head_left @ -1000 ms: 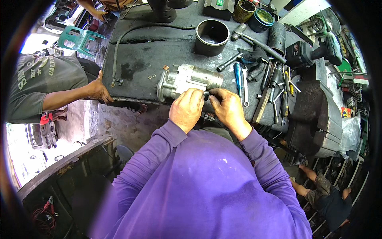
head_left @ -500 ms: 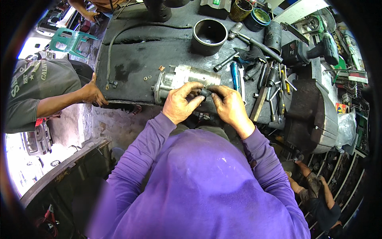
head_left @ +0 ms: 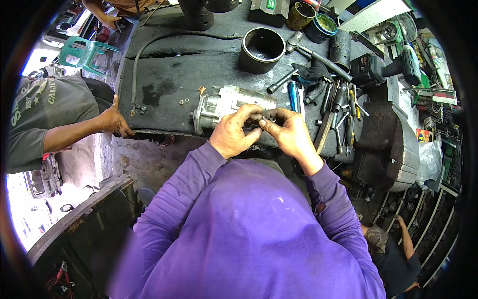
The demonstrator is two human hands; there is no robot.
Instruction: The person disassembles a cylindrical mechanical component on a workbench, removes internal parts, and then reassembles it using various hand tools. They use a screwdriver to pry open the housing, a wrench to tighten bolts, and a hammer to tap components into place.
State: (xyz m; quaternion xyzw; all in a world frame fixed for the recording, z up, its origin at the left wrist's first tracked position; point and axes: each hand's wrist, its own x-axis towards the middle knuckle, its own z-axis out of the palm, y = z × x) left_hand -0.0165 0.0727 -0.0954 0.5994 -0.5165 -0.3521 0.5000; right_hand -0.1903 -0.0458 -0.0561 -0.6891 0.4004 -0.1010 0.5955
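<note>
Head view, the only one. Person in a purple long-sleeve top leans over a dark, oil-stained workbench. Left hand and right hand meet just in front of a silver starter motor that lies on its side near the bench's front edge. Both hands are pinched together around a small dark part; fingertips closed narrow on it, left thumb and forefinger on one side, right fingers on the other. What the part is, too small to tell. It sits just beside the motor's right end, maybe touching; cannot say.

Progress, as a judgement: motor looks partly stripped or partly rebuilt. Small washers lie loose on the bench left of the motor, so fasteners are off. The small part is not seated in the housing yet. Most of the work seems left; cannot tell if it goes apart or together.

Around: black steel ring behind the motor, blue-handled screwdriver to the right, a heap of wrenches and sockets further right, cordless drill near the far right corner. Black hose curves along the bench's left part.

A second person in a grey shirt stands at left, one hand resting on the bench edge, well apart from the motor.
</note>
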